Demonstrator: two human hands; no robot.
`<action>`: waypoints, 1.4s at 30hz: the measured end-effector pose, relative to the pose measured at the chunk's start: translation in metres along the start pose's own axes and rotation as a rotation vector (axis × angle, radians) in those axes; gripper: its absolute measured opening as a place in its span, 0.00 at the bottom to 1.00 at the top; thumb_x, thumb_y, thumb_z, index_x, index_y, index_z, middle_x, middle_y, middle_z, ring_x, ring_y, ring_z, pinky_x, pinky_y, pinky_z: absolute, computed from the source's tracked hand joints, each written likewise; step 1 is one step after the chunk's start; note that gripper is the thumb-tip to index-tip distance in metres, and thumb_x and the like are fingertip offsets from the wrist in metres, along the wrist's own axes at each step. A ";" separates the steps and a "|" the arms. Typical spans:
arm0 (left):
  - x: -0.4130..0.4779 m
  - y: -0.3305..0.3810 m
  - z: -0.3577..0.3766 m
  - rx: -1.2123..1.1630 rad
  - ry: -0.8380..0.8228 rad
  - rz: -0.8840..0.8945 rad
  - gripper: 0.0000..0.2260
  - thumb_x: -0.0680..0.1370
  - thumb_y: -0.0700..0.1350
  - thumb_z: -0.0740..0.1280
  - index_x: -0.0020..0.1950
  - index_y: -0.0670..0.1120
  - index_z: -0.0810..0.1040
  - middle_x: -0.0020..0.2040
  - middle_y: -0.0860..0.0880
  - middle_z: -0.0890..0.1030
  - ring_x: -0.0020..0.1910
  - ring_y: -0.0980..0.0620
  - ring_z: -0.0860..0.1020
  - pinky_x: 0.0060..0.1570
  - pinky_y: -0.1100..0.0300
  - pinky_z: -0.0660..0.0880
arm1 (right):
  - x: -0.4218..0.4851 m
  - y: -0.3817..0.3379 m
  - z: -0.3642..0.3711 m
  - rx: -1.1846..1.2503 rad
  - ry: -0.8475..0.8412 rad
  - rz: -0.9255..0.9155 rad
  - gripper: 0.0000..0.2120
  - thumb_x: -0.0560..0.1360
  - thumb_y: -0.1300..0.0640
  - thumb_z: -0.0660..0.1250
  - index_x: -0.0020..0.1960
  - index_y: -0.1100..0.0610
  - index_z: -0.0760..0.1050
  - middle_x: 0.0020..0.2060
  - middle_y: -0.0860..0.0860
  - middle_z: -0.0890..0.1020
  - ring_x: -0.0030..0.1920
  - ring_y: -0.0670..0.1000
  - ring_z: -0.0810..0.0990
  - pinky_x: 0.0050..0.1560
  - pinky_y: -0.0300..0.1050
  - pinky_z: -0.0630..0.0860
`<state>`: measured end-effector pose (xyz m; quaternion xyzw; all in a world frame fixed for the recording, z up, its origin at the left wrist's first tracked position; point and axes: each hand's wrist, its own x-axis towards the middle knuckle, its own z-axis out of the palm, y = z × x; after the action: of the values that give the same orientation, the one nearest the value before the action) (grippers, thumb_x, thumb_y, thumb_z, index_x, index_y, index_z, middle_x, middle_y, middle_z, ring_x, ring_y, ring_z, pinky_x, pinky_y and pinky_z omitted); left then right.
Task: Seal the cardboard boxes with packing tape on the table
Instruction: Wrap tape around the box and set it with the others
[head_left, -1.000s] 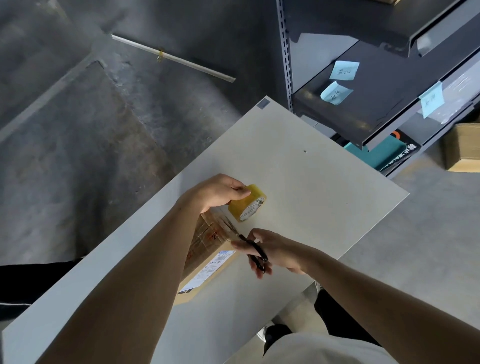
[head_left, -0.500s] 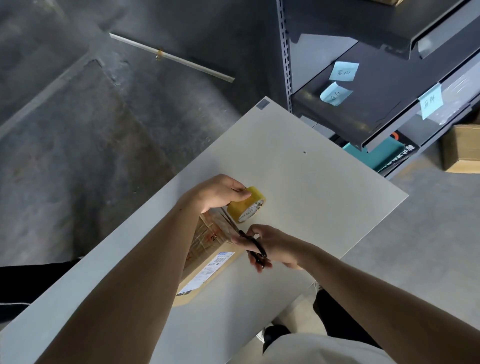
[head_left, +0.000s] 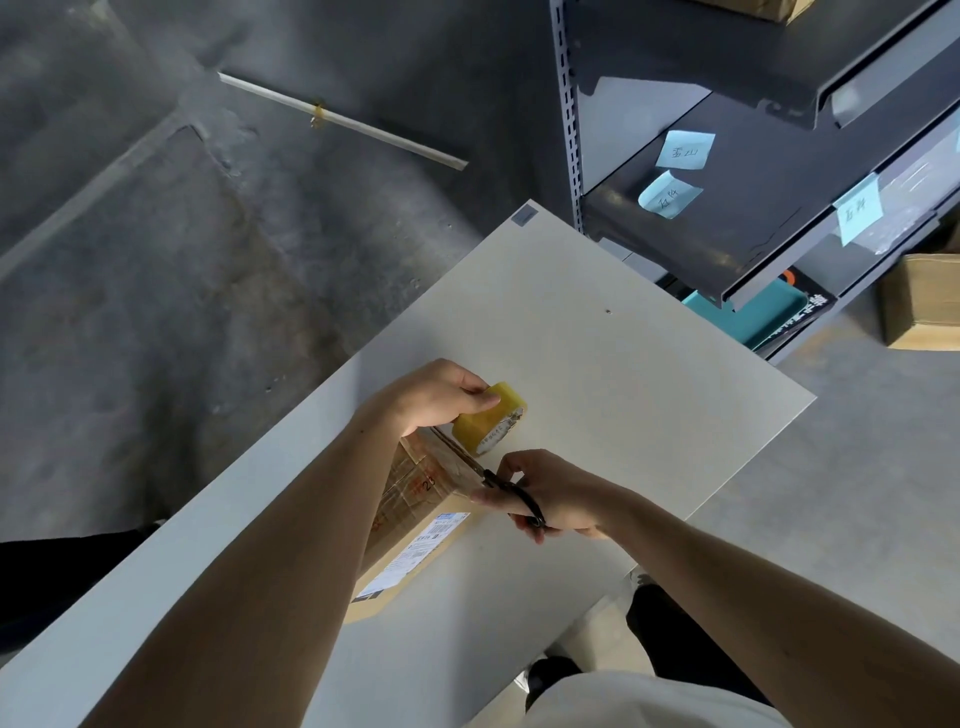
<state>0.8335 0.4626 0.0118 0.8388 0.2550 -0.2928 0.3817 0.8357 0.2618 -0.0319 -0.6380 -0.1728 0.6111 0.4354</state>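
A brown cardboard box (head_left: 415, 499) with a white shipping label lies on the pale table (head_left: 597, 374), partly hidden under my left forearm. My left hand (head_left: 431, 389) grips a yellow roll of packing tape (head_left: 488, 423) at the box's far end, with a strip of tape running from the roll down to the box. My right hand (head_left: 550, 493) holds black-handled scissors (head_left: 506, 488), fingers through the loops. Their blades lie across the tape strip between the roll and the box.
A grey metal shelf rack (head_left: 753, 156) with blue sticky notes stands past the table's right side. A teal tray (head_left: 748, 312) sits on its low shelf. Another cardboard box (head_left: 919, 301) rests on the floor at right. A white strip (head_left: 343, 122) lies on the concrete floor.
My right hand has pushed the scissors a little further toward the tape strip and closed the handles. My left hand and the roll have barely moved.
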 end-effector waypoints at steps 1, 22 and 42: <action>0.000 0.001 0.001 -0.022 0.006 0.007 0.16 0.78 0.53 0.70 0.61 0.47 0.82 0.54 0.52 0.84 0.53 0.54 0.80 0.56 0.58 0.75 | 0.000 0.001 0.001 -0.014 0.000 0.000 0.21 0.71 0.38 0.74 0.46 0.55 0.73 0.26 0.50 0.77 0.23 0.50 0.73 0.26 0.37 0.64; 0.034 0.044 0.040 0.462 0.294 0.266 0.14 0.78 0.43 0.64 0.34 0.47 0.65 0.29 0.47 0.65 0.35 0.40 0.67 0.32 0.55 0.59 | 0.005 0.038 -0.043 -0.760 0.552 0.102 0.26 0.76 0.38 0.64 0.64 0.55 0.66 0.59 0.53 0.73 0.62 0.59 0.74 0.58 0.49 0.69; 0.063 0.025 0.064 0.533 0.361 0.388 0.15 0.79 0.41 0.66 0.65 0.47 0.80 0.63 0.47 0.81 0.60 0.44 0.79 0.60 0.54 0.74 | 0.017 0.053 -0.070 -1.107 0.574 -0.190 0.15 0.80 0.64 0.61 0.66 0.59 0.70 0.63 0.54 0.70 0.61 0.56 0.70 0.59 0.48 0.70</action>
<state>0.8750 0.4102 -0.0538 0.9795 0.0695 -0.1184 0.1474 0.8874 0.2211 -0.0920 -0.8892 -0.3958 0.1944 0.1220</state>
